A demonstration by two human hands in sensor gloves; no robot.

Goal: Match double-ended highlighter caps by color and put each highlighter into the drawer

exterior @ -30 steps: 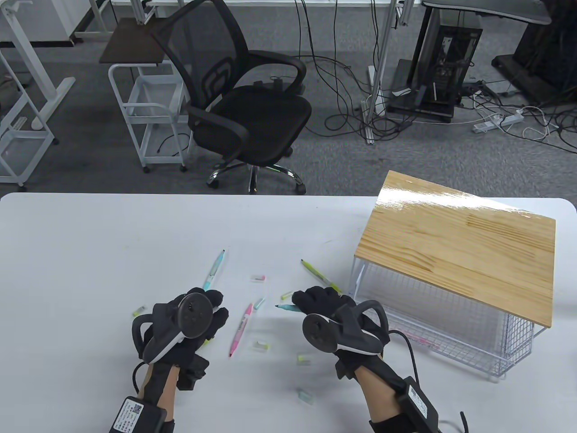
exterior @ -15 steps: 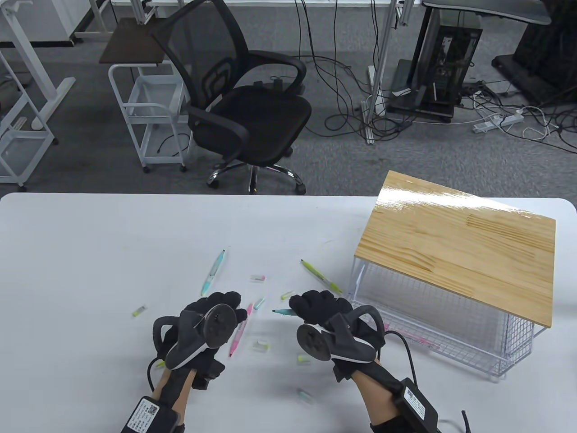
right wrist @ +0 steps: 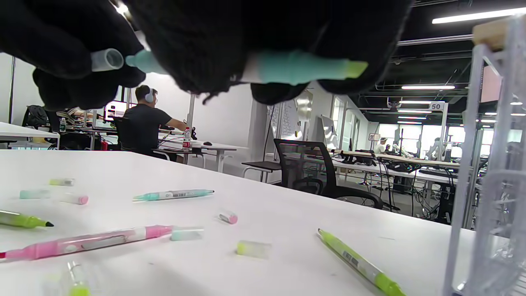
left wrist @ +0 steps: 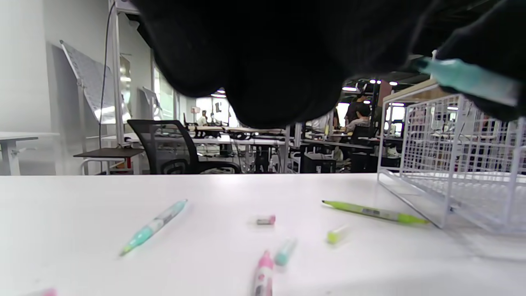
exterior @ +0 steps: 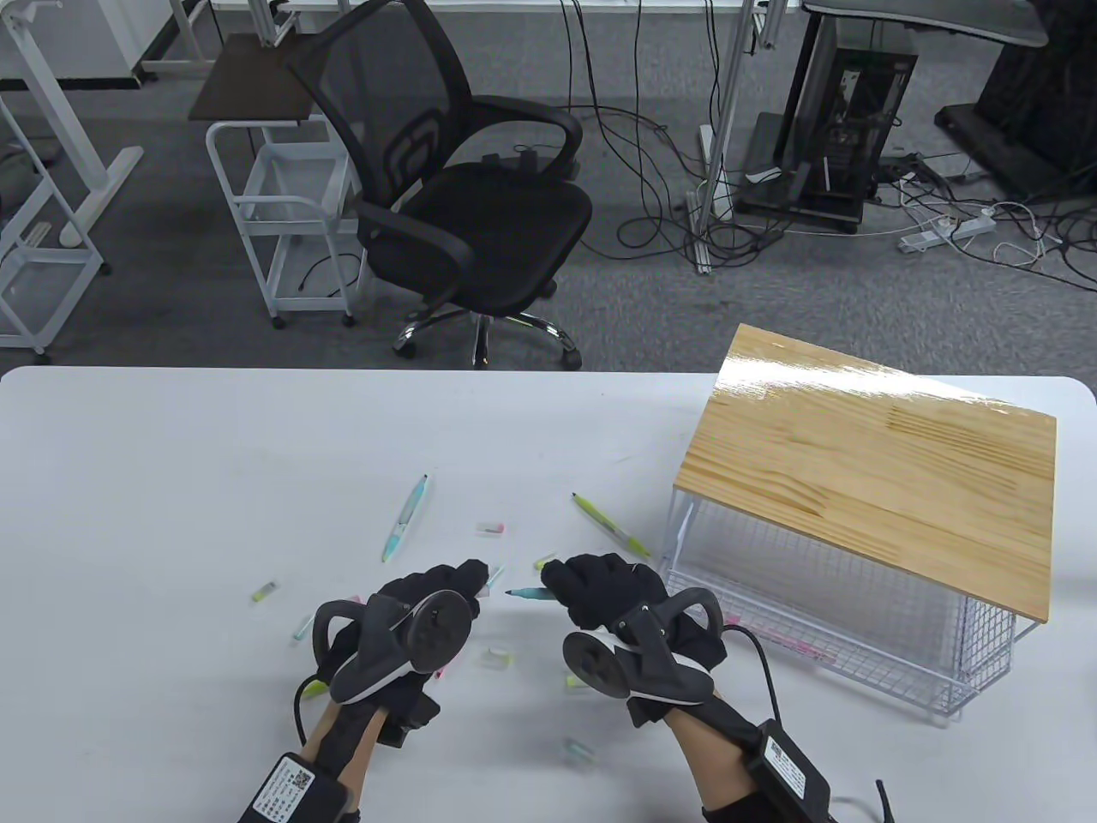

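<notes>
Right wrist view shows my right hand (right wrist: 246, 45) gripping the teal highlighter (right wrist: 287, 68) level above the tabletop (right wrist: 287, 230) so my left hand (exterior: 428, 600), pinching a clear cap (right wrist: 106, 60), can meet its tip.

My left hand (exterior: 428, 600) left of my right hand (exterior: 600, 591) | wire drawer (exterior: 823, 634) right of both | loose caps (exterior: 495, 658) between them on table (exterior: 171, 480)
</notes>
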